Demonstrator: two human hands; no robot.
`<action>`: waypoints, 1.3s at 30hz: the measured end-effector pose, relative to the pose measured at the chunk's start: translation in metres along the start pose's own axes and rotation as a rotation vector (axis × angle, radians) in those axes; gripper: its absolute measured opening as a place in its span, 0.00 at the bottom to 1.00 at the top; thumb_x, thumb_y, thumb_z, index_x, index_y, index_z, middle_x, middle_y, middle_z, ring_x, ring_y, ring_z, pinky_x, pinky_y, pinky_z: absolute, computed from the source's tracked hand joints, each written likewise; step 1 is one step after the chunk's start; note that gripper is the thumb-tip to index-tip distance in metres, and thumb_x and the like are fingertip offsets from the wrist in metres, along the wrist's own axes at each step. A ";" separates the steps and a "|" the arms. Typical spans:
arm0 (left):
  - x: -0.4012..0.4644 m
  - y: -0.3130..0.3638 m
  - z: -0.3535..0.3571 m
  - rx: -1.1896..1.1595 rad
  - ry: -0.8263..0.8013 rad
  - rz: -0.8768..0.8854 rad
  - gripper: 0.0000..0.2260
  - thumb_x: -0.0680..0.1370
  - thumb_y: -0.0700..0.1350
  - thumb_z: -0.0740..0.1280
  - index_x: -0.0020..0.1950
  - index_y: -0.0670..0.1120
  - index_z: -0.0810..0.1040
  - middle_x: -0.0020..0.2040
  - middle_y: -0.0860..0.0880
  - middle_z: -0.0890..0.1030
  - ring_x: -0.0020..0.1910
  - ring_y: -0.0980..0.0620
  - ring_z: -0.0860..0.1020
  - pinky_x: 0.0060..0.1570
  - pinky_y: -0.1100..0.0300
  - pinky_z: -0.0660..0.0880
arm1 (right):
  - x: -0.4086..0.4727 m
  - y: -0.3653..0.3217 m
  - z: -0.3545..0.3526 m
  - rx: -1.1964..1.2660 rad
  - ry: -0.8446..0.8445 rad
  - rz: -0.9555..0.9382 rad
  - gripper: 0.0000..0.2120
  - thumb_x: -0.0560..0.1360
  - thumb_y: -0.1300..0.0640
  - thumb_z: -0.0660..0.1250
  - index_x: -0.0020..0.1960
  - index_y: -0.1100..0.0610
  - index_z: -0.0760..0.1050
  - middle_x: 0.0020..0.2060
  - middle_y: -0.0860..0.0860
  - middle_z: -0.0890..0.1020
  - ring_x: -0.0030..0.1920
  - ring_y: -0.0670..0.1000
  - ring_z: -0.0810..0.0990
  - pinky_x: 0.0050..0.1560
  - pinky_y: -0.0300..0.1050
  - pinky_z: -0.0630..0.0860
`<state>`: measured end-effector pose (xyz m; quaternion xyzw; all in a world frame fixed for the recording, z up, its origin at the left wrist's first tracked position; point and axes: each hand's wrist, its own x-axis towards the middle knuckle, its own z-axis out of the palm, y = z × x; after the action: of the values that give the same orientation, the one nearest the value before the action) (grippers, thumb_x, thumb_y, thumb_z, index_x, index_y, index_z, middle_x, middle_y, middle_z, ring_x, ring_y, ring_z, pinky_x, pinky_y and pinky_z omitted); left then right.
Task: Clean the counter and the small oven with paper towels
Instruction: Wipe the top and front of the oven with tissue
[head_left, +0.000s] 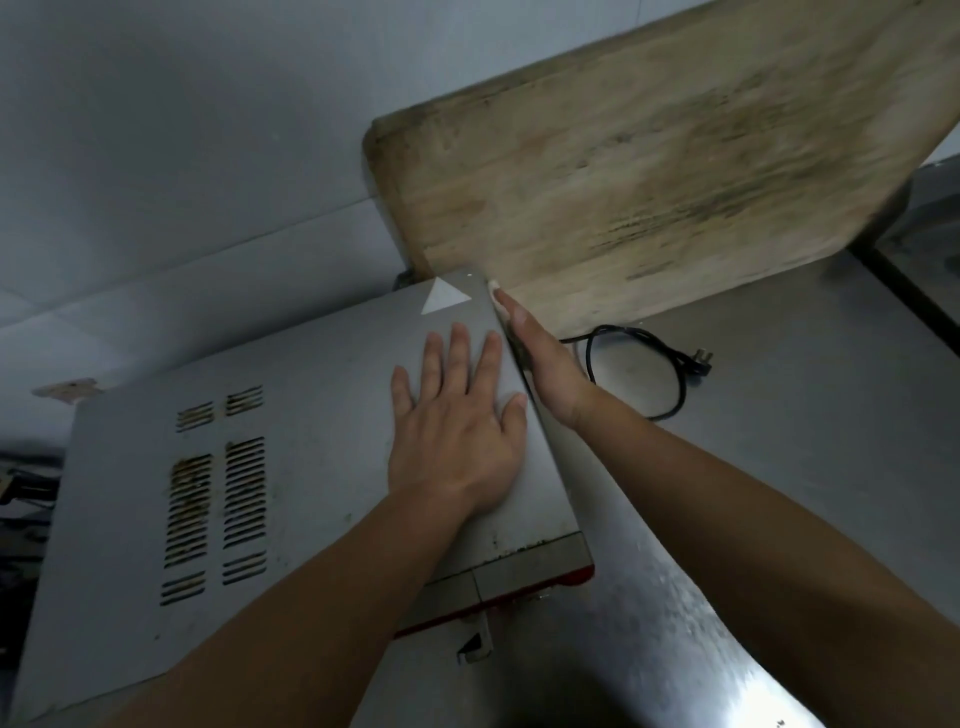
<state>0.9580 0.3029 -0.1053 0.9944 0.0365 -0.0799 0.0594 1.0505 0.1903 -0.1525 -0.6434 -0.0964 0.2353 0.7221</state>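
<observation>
The small oven (291, 467) sits at the counter's left end against the back wall, its top vents (215, 493) still browned with grime, so its cleaning looks unfinished. The left hand (457, 441) lies flat on its top with straight fingers, grasping nothing. The right hand (540, 358) presses flat against its right side, a scrap of what may be paper towel (493, 286) at its fingertips, while the steel counter (810, 415) to the right, carrying the power cord (654, 364) and a leaning wooden board (675, 171), looks unwiped.

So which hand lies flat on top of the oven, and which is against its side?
The left hand lies palm-down, fingers spread, on the oven top. The right hand stands edge-on against the oven's right side.
</observation>
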 end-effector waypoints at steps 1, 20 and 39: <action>0.000 0.001 0.000 0.004 -0.003 0.002 0.30 0.81 0.63 0.40 0.81 0.57 0.36 0.81 0.52 0.35 0.79 0.51 0.32 0.77 0.42 0.36 | -0.012 0.002 -0.001 -0.027 0.008 -0.003 0.33 0.78 0.39 0.58 0.78 0.54 0.61 0.76 0.46 0.65 0.73 0.39 0.63 0.77 0.45 0.57; 0.000 -0.001 0.002 0.005 -0.005 0.007 0.30 0.81 0.63 0.40 0.81 0.56 0.35 0.81 0.52 0.34 0.79 0.50 0.31 0.77 0.41 0.37 | -0.145 0.064 0.000 -0.029 0.053 0.092 0.21 0.83 0.43 0.55 0.76 0.40 0.62 0.75 0.39 0.65 0.75 0.41 0.61 0.77 0.50 0.59; 0.001 0.000 0.002 0.023 0.014 0.008 0.31 0.81 0.63 0.41 0.81 0.57 0.36 0.82 0.52 0.36 0.79 0.50 0.33 0.77 0.41 0.38 | -0.083 0.037 -0.014 0.004 -0.047 0.072 0.36 0.75 0.31 0.60 0.77 0.49 0.62 0.72 0.40 0.70 0.72 0.39 0.66 0.75 0.45 0.62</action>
<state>0.9589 0.3027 -0.1077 0.9957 0.0318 -0.0731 0.0481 0.9764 0.1416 -0.1768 -0.6395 -0.0897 0.2762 0.7118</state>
